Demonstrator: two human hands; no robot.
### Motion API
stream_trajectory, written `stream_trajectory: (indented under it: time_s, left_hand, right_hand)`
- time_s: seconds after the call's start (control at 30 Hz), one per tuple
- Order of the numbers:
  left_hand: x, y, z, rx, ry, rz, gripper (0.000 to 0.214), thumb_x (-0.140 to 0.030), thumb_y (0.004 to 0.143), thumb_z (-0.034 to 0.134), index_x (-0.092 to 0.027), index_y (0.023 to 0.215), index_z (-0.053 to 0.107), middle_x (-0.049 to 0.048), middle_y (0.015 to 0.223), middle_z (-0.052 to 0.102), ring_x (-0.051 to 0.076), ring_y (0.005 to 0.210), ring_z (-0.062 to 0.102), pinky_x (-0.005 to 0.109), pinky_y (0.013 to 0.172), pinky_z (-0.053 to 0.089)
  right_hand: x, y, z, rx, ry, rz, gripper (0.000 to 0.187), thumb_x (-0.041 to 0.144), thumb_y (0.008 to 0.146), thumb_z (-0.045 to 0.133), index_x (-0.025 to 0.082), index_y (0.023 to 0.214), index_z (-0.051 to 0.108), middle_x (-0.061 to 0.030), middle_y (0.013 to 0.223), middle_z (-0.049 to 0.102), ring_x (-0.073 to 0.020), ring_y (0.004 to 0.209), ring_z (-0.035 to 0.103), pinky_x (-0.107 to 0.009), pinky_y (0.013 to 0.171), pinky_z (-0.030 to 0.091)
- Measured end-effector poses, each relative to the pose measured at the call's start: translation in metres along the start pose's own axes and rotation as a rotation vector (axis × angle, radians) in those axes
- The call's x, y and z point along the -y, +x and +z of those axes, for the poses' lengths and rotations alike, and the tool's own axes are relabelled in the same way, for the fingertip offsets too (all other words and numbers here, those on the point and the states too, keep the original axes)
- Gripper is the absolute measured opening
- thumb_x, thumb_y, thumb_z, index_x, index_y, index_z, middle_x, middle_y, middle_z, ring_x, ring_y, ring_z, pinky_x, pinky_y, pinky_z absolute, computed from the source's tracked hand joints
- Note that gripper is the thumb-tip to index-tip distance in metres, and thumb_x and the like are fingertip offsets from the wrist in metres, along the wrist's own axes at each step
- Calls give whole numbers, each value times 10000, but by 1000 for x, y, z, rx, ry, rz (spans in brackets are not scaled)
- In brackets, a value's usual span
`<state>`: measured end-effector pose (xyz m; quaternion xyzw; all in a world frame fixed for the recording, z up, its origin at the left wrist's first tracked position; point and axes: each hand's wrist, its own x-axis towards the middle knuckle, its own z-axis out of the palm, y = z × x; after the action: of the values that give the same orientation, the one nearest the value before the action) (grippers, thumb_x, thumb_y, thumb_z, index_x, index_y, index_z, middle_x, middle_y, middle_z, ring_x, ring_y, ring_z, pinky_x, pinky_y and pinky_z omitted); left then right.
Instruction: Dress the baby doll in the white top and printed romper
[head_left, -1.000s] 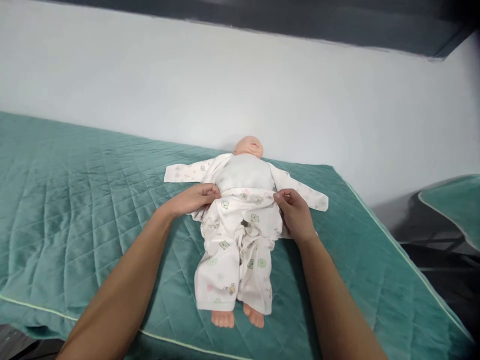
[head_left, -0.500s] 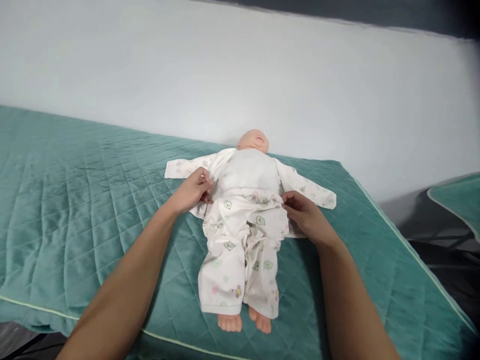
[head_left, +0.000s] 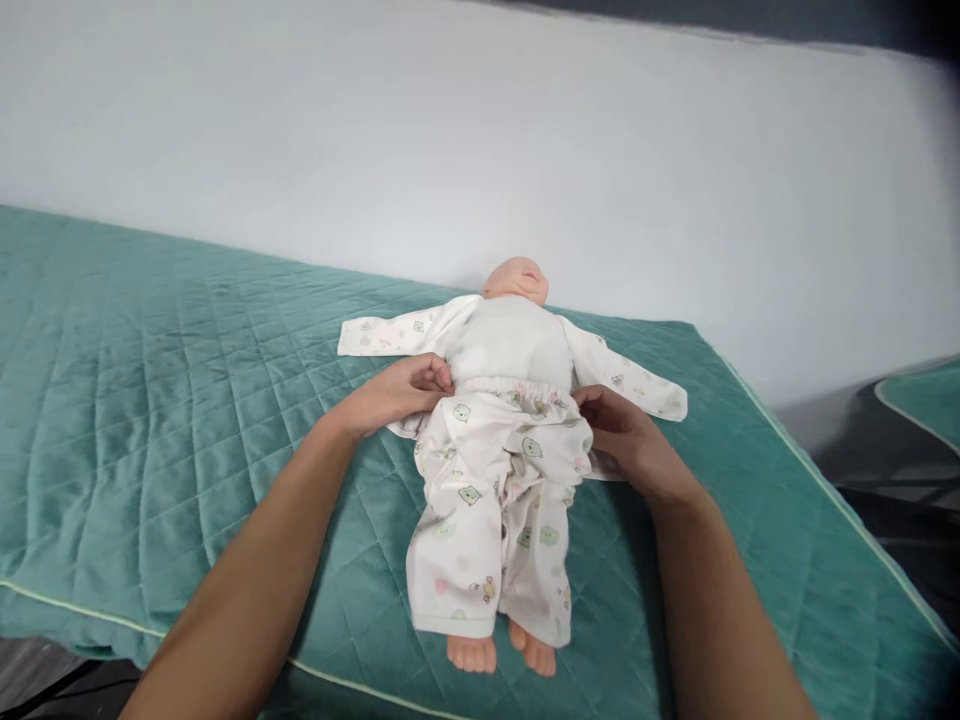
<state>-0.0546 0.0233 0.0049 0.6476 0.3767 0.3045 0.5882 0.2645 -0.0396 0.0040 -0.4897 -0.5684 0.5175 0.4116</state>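
Note:
A baby doll point(head_left: 517, 280) lies on its back, its feet toward me. White printed trousers point(head_left: 469, 490) cover its legs, with the gathered waistband at the belly. A printed long-sleeved top point(head_left: 626, 375) is on its arms and spreads open at the sides, baring the pale cloth torso point(head_left: 510, 340). My left hand point(head_left: 405, 390) pinches the trousers' waistband at the left hip, fingers curled. At the other hip my right hand point(head_left: 615, 430) is closed on the waistband, its fingertips partly hidden by the cloth.
A green quilted cover point(head_left: 187, 400) with pale piping lies under the doll. Behind it rises a white wall point(head_left: 450, 140). Another green-covered surface point(head_left: 922, 400) stands at the far right, beyond the bed's edge.
My left hand has moved from the top's side edge to the trousers' waistband. My right hand stays at its hip. The whole view has shifted slightly.

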Motion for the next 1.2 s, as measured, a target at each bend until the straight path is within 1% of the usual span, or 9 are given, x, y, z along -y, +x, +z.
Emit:
stream_trajectory:
  time_s: [0.13,0.27,0.43,0.63,0.73,0.83,1.03,1.13,1.2]
  left_hand:
    - [0,-2,-3,73,49,-13,225,-253,733,680,-186,946,648,12,833,633,116,713,557,217,607,420]
    - [-2,-2,-2,68,47,-15,198,-242,734,669,-185,923,651,2,807,615,106,686,532,214,592,400]
    - [-1,0,2,68,63,-11,117,-232,730,653,-174,819,604,-10,789,582,100,686,509,211,590,373]
    - [5,1,7,-29,129,37,112,-200,728,621,-186,781,523,-40,710,485,86,620,416,209,540,303]
    - [10,5,9,-112,132,63,139,-213,739,612,-195,782,481,-52,685,429,85,594,366,219,523,269]
    - [14,10,10,-187,139,67,130,-188,730,587,-196,792,472,-49,702,435,93,613,376,232,551,286]
    - [20,19,13,-316,127,86,145,-195,744,545,-193,886,516,-31,787,510,125,734,466,255,672,353]
    - [20,21,13,-289,142,40,160,-237,760,539,-197,914,530,-30,775,525,140,728,470,271,679,352]
    - [17,22,11,-239,160,13,149,-252,755,547,-198,894,534,-30,762,534,147,722,476,278,679,355]
  right_hand:
    - [3,-2,0,14,-17,28,386,372,690,860,236,957,616,-54,953,652,-201,833,607,-314,698,509]
    - [3,-2,-1,43,-5,70,410,354,667,875,237,964,619,-50,975,665,-207,856,619,-327,736,519]
    - [3,-2,1,30,-21,112,364,319,648,877,228,881,613,-20,907,646,-180,810,599,-292,710,500]
    - [3,1,3,-1,-147,68,309,343,676,830,216,797,575,14,760,570,-127,664,495,-237,570,401]
    - [0,4,4,-52,-190,48,264,310,687,774,218,779,545,28,723,538,-114,623,445,-233,533,346]
    - [-5,9,5,-171,-239,41,216,258,682,707,221,782,520,44,689,505,-109,604,417,-234,525,316]
    - [-10,18,12,-431,-443,17,105,237,690,610,221,770,544,41,658,521,-129,613,457,-258,565,346]
    - [-12,20,13,-454,-471,-10,116,271,706,621,219,804,585,16,715,590,-155,663,517,-280,616,388]
    - [-13,19,13,-392,-435,1,138,315,746,626,221,846,612,9,747,614,-164,680,529,-280,611,393]
